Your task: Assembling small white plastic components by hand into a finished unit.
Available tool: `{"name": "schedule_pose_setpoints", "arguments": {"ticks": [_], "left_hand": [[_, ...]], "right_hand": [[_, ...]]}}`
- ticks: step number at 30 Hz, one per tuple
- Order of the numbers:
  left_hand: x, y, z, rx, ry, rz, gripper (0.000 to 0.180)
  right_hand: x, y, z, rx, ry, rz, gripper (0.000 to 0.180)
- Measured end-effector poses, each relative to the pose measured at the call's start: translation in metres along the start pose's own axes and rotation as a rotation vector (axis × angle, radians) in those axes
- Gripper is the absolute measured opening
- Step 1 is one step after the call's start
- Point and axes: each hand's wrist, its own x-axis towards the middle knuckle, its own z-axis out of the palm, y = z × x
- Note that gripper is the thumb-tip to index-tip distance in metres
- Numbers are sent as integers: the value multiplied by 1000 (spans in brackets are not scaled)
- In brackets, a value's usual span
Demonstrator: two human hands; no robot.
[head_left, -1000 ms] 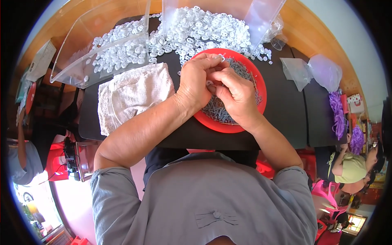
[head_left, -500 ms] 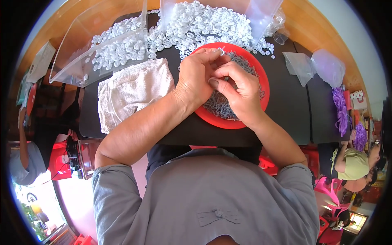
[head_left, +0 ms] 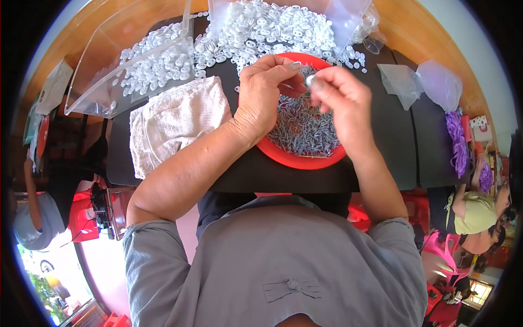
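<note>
My right hand [head_left: 348,103], slightly blurred, pinches a small white plastic piece [head_left: 310,80] between thumb and fingertips. Close by on its left, my left hand [head_left: 264,90] is closed with the thumb against the curled fingers; what sits in that grip, if anything, is hidden. Both hands hover over a round red basin [head_left: 297,163] that holds a heap of small grey screw-like pieces [head_left: 305,128]. Beyond the basin spreads a large pile of white oval pieces with holes [head_left: 272,24].
A clear plastic bin [head_left: 81,98] with more white pieces lies tipped at the far left. A folded pale towel [head_left: 180,120] rests on the black table [head_left: 381,158] beside my left forearm. Clear bags [head_left: 400,84] and purple string [head_left: 456,144] are at right. Other people sit on both sides.
My right hand has drawn away to the right from my left hand, with a white piece now showing in its fingertips. The white piece seen at my left fingertips no longer shows there.
</note>
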Motion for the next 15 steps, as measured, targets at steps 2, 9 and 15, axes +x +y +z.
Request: {"name": "schedule_pose_setpoints", "arguments": {"ticks": [2, 9, 15], "left_hand": [[-2, 0, 1, 83, -34, 33, 11], [-4, -6, -1, 186, -125, 53, 13], [-5, -7, -2, 196, -113, 69, 13]], "right_hand": [[5, -2, -7, 113, 46, 82, 15], [7, 1, -11, 265, 74, 126, 17], [6, 1, -9, 269, 64, 118, 16]]}}
